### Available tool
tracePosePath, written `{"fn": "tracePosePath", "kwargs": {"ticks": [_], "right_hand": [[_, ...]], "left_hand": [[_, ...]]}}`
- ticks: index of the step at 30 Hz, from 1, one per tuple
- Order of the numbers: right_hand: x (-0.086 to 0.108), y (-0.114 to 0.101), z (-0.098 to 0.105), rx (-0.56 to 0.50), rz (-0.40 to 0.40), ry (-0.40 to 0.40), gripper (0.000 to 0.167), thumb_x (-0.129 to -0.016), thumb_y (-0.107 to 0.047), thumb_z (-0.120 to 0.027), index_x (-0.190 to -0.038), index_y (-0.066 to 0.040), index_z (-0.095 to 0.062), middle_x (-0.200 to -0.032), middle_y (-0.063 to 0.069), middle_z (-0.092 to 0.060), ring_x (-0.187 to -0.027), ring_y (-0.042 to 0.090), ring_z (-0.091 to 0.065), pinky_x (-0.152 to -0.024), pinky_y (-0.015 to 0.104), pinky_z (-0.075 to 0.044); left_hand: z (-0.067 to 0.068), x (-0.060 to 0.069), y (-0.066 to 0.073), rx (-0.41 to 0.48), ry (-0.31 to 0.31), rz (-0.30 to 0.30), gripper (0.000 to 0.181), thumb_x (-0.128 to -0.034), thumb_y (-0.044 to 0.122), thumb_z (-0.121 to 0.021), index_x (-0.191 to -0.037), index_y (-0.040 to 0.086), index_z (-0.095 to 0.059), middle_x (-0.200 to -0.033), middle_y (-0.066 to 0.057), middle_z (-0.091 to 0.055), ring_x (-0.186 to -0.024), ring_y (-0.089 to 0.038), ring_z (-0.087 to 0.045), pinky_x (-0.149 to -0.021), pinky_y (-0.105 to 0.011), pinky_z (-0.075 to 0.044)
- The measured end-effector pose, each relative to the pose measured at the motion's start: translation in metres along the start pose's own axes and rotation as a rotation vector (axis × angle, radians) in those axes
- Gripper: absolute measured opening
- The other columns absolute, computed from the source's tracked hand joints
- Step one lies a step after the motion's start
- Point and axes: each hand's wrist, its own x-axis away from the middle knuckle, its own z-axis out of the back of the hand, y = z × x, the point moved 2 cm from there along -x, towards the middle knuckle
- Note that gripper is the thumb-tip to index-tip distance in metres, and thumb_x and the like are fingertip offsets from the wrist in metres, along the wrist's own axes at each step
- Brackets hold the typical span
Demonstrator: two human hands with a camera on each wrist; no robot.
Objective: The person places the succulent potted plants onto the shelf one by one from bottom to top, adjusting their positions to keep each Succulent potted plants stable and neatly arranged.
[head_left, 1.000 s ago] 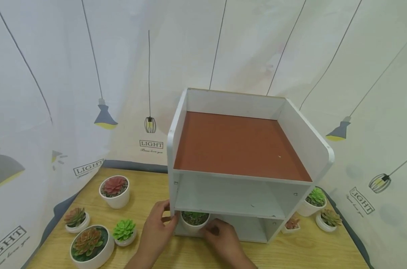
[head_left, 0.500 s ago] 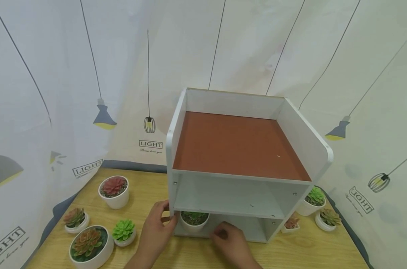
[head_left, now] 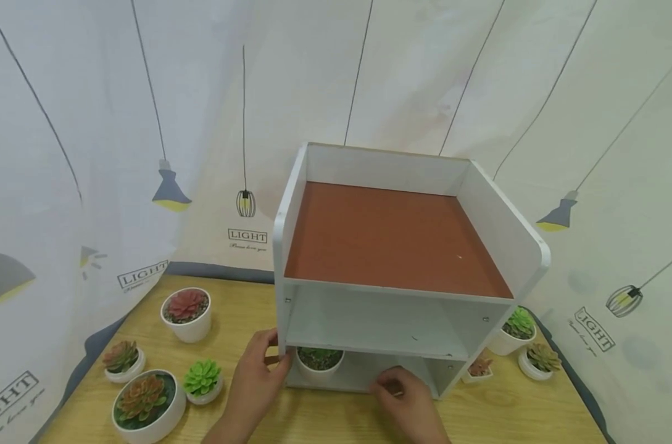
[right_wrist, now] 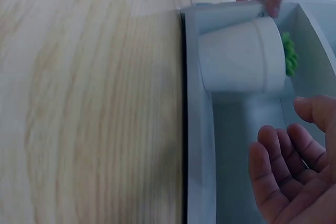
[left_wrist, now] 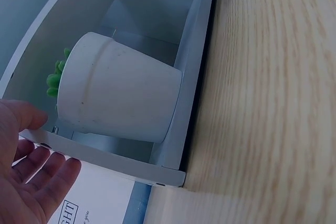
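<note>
A white pot with a green succulent (head_left: 319, 365) stands upright in the lower compartment of the white shelf (head_left: 377, 317), against its left side. My left hand (head_left: 257, 376) holds the front edge of the shelf's left side panel, thumb inside and fingers outside, as the left wrist view shows. In that view the potted succulent (left_wrist: 121, 87) is just past the thumb, apart from it. My right hand (head_left: 405, 401) hangs in front of the lower compartment, right of the pot. Its fingers (right_wrist: 265, 166) are loosely bent, with nothing between them and the thumb.
Left on the wooden table (head_left: 330, 422) stand potted succulents: a red one (head_left: 187, 311), a large orange-green one (head_left: 147, 407), a small bright green one (head_left: 202, 382) and a small reddish one (head_left: 123, 361). Several more, including a green one (head_left: 516, 333), stand right of the shelf.
My right hand has let go of the pot and moved to the right, away from it. The pot and my left hand stay where they were.
</note>
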Motion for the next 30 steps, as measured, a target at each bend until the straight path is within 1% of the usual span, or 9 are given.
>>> {"fn": "tracePosePath", "kwargs": {"ticks": [5,8,11,16,22,25,30], "right_hand": [[0.006,0.003,0.015,0.046,-0.106,0.067,0.017,-0.093,-0.031,-0.078,-0.100,-0.016,-0.073,-0.095,-0.004,-0.074,-0.084,0.008,-0.067,-0.068,0.023,-0.056],[0.009,0.005,0.024,0.052,-0.138,0.108,0.016,-0.092,-0.030,-0.079,-0.099,-0.016,-0.074,-0.094,-0.004,-0.074,-0.084,0.008,-0.068,-0.068,0.023,-0.056],[0.011,0.008,0.033,0.046,-0.155,0.130,0.015,-0.092,-0.029,-0.079,-0.100,-0.016,-0.074,-0.096,-0.003,-0.075,-0.084,0.009,-0.069,-0.069,0.023,-0.058],[0.012,0.016,0.047,0.010,-0.190,0.145,0.018,-0.093,-0.027,-0.078,-0.105,-0.013,-0.074,-0.101,0.000,-0.074,-0.087,0.009,-0.069,-0.072,0.023,-0.058],[0.017,0.023,0.061,0.008,-0.246,0.157,0.029,-0.094,-0.034,-0.078,-0.112,-0.012,-0.073,-0.106,0.001,-0.074,-0.091,0.011,-0.069,-0.071,0.025,-0.057],[0.019,0.026,0.066,-0.001,-0.269,0.169,0.031,-0.093,-0.036,-0.079,-0.112,-0.013,-0.073,-0.107,0.001,-0.074,-0.092,0.011,-0.070,-0.072,0.026,-0.058],[0.023,0.032,0.073,-0.021,-0.297,0.177,0.029,-0.094,-0.033,-0.078,-0.113,-0.011,-0.071,-0.110,0.003,-0.074,-0.093,0.012,-0.071,-0.074,0.028,-0.060]], "left_hand": [[-0.001,0.000,0.000,-0.005,0.005,-0.017,0.040,-0.0948,0.011,-0.075,-0.132,0.017,-0.063,-0.126,0.000,-0.063,-0.115,-0.020,-0.064,-0.087,-0.026,-0.064],[-0.001,0.000,-0.001,-0.007,0.010,-0.023,0.040,-0.0946,0.010,-0.076,-0.131,0.016,-0.063,-0.126,0.000,-0.063,-0.115,-0.020,-0.064,-0.087,-0.027,-0.065],[0.000,0.000,-0.001,-0.006,0.008,-0.021,0.039,-0.0949,0.011,-0.075,-0.132,0.017,-0.063,-0.126,-0.001,-0.063,-0.116,-0.020,-0.065,-0.087,-0.026,-0.064],[0.002,0.001,0.001,0.009,0.003,-0.026,0.040,-0.0956,0.010,-0.075,-0.133,0.017,-0.062,-0.128,-0.002,-0.063,-0.117,-0.022,-0.065,-0.088,-0.026,-0.064],[0.001,0.001,0.000,0.004,0.010,-0.038,0.041,-0.0949,0.010,-0.075,-0.133,0.017,-0.062,-0.127,-0.002,-0.063,-0.117,-0.022,-0.065,-0.088,-0.028,-0.065],[0.001,0.001,-0.001,-0.002,0.008,-0.029,0.041,-0.0949,0.011,-0.076,-0.133,0.018,-0.062,-0.128,-0.001,-0.063,-0.117,-0.021,-0.065,-0.088,-0.028,-0.065],[0.000,0.000,-0.001,-0.008,-0.005,-0.008,0.040,-0.0954,0.014,-0.076,-0.133,0.019,-0.062,-0.128,0.000,-0.062,-0.118,-0.019,-0.064,-0.089,-0.026,-0.064]]}}
